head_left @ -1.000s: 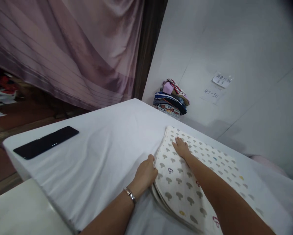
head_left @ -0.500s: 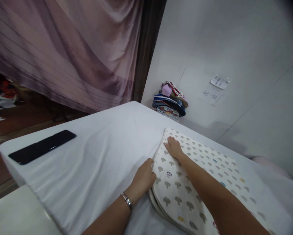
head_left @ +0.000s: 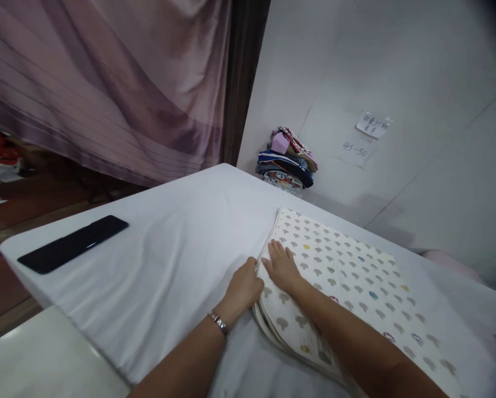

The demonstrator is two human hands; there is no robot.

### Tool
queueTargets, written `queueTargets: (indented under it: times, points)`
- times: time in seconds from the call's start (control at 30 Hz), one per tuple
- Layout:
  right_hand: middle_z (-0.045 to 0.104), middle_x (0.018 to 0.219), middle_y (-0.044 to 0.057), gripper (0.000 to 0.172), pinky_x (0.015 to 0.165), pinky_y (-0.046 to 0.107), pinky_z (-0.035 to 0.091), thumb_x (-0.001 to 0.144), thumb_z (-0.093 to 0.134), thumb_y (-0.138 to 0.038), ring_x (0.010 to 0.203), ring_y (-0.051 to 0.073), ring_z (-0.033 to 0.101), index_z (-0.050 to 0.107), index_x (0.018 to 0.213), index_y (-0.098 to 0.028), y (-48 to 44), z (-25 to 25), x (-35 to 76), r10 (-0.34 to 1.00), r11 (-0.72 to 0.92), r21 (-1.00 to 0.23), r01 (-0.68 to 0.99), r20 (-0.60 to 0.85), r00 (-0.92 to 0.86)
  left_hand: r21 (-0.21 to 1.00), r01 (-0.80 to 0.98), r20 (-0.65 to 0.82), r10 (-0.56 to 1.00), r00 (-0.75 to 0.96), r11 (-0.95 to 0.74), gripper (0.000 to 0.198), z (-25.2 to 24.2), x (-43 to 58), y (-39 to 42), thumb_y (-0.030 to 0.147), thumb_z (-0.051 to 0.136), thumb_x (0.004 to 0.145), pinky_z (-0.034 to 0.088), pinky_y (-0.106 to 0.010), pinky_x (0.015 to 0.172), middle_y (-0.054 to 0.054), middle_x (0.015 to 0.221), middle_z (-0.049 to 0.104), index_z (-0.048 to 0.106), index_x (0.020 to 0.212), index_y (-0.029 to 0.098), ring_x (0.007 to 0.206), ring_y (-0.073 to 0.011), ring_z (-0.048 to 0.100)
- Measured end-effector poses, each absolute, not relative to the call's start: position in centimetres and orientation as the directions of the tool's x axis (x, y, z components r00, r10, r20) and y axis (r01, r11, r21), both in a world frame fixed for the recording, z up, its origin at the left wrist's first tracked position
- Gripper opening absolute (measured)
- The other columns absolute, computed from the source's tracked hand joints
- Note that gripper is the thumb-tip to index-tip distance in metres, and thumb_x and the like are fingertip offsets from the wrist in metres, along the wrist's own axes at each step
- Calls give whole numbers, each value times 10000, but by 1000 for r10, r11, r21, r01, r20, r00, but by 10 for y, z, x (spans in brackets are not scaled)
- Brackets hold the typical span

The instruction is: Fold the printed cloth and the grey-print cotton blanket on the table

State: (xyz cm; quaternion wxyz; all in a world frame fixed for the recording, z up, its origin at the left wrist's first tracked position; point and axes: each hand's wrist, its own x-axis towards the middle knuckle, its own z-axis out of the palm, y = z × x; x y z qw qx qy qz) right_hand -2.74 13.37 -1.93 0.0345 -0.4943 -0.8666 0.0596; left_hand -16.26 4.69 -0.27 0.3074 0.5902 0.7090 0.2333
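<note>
A cream fabric with a grey mushroom print point(head_left: 347, 265) lies folded in layers on the white-covered table. At its left edge my left hand point(head_left: 244, 284) has its fingers curled round the layers, thumb side toward the fabric; a silver bracelet sits on that wrist. My right hand point(head_left: 281, 266) rests flat on top, just inside the same edge, with the fingers stretched out. Below my left hand the layers fan apart along a curved edge. My right forearm covers part of the print.
A black phone-like slab point(head_left: 73, 243) lies at the table's left. Folded clothes point(head_left: 287, 160) are stacked by the wall beyond the far edge. Paper notes point(head_left: 372, 126) hang on the wall. A pink curtain point(head_left: 148, 83) hangs behind the table point(head_left: 198, 221). A pale surface point(head_left: 44, 354) adjoins at lower left.
My right hand has slid toward me along the fabric's left edge, closer to my left hand. My left hand keeps its place on the edge. The view has shifted slightly.
</note>
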Motion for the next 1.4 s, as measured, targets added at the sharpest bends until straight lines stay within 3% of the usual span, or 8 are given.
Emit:
queueTargets:
  times: [0.13,0.27,0.4,0.67,0.8,0.97,1.2,1.4]
  points:
    - [183,1499,143,611,1104,483,119,928,257,-448,1389,264,118,273,1422,-87,110,-18,-29,885,456,-189,870,-3,-465,705,684,-156,982,-111,189,364,-3,-164,48,132,479,740,397,-263,769,-89,1008,634,447,1100,172,944,-202,591]
    - [219,1490,126,533,1109,481,124,933,274,-347,1387,245,139,316,1412,-119,80,-17,-24,828,553,-211,806,27,-561,720,666,-167,980,-106,195,407,-6,-165,50,226,544,742,403,-264,778,-103,1032,630,438,1130,165,965,-212,586]
    - [232,1487,120,523,1107,489,159,928,315,-338,1384,242,154,328,1409,-133,48,-17,-9,801,575,-257,777,-13,-598,709,675,-197,976,-91,206,460,-2,-166,51,129,532,696,404,-250,765,-89,1018,636,442,1146,163,946,-198,593]
    - [357,1441,10,445,1118,444,212,945,300,-337,1361,181,242,387,1378,-279,-7,-6,30,723,572,-557,602,-4,-691,750,621,-241,968,-67,230,420,4,-171,51,114,510,684,434,-240,662,-73,954,649,481,1100,159,806,-174,612]
    - [456,1374,51,454,1080,449,287,912,380,-321,1293,228,365,414,1358,-248,-22,-2,33,730,609,-520,599,71,-680,791,565,-239,969,-69,235,401,4,-170,50,174,554,701,447,-224,580,-62,939,648,481,1095,160,700,-149,610]
    - [612,1107,74,320,920,355,438,887,421,-297,1046,214,540,551,1171,-224,-12,3,21,801,571,-529,628,191,-567,885,304,-334,936,-114,353,308,11,-165,33,338,503,827,470,-223,514,-77,874,652,492,1056,133,618,-132,603]
    - [615,912,51,238,714,270,453,899,421,-328,809,169,568,587,1024,-210,-1,7,6,821,541,-510,669,146,-552,907,120,-388,913,-131,403,232,6,-151,-13,308,490,826,481,-221,494,-29,671,632,522,972,130,561,-134,612]
    - [610,789,24,167,679,266,403,879,455,-266,753,162,545,606,882,-195,-5,2,6,813,553,-625,551,259,-522,934,130,-315,940,-133,332,234,-2,-141,-30,367,514,768,423,-193,405,-27,667,625,567,779,139,532,-131,606]
